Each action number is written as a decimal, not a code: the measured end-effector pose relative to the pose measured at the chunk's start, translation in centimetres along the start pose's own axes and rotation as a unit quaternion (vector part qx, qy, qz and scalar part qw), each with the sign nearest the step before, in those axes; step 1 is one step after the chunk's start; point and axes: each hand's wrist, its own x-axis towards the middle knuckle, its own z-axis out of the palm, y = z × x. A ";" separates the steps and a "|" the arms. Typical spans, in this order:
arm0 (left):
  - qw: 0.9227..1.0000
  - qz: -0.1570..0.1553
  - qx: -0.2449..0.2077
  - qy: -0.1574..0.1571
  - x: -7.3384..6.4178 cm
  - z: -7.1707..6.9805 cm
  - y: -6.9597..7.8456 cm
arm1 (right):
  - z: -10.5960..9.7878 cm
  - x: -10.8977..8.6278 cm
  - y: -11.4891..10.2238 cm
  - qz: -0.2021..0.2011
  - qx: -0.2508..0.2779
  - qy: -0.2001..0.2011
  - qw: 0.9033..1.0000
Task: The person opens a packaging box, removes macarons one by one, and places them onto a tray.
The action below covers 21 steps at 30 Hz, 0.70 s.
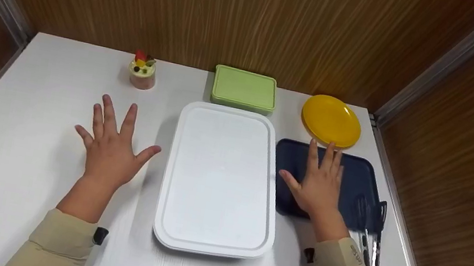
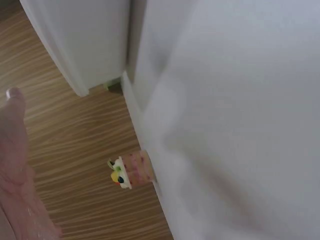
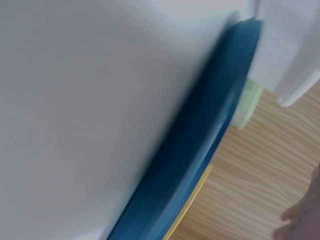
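Observation:
My left hand [image 1: 112, 155] is spread wide with straight fingers over the white table, left of a large white lidded box [image 1: 222, 178]. It holds nothing. Beyond its fingertips stands a small dessert cup [image 1: 142, 76] topped with fruit pieces, which also shows in the left wrist view, where part of the hand [image 2: 20, 170] appears at the left edge. My right hand [image 1: 319, 190], also spread and holding nothing, is over a dark blue tray [image 1: 357, 177] right of the box. In the right wrist view only a bit of that hand [image 3: 302, 215] shows, beside the tray's edge [image 3: 185, 145].
Behind the white box lies a green lidded container [image 1: 244, 88]. A yellow plate [image 1: 331, 121] sits at the back right, just beyond the tray. Dark-headed utensils [image 1: 379, 224] lie at the tray's right side, partly behind the right sleeve. Wood-grain panels [image 1: 191, 5] wall the table in.

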 end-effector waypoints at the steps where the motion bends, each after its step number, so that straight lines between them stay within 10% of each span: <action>1: 1.000 0.002 -0.014 0.003 -0.1 0.1 0.2 | -0.1 -0.1 -0.3 0.008 0.019 -0.007 1.000; 10: 0.989 -0.002 -0.145 0.017 -0.9 0.7 2.0 | -0.7 -1.5 -2.9 0.044 0.152 -0.047 0.986; 21: 0.978 -0.061 -0.185 -0.073 -2.5 1.8 3.0 | 0.0 -2.7 -4.4 0.060 0.248 -0.054 0.965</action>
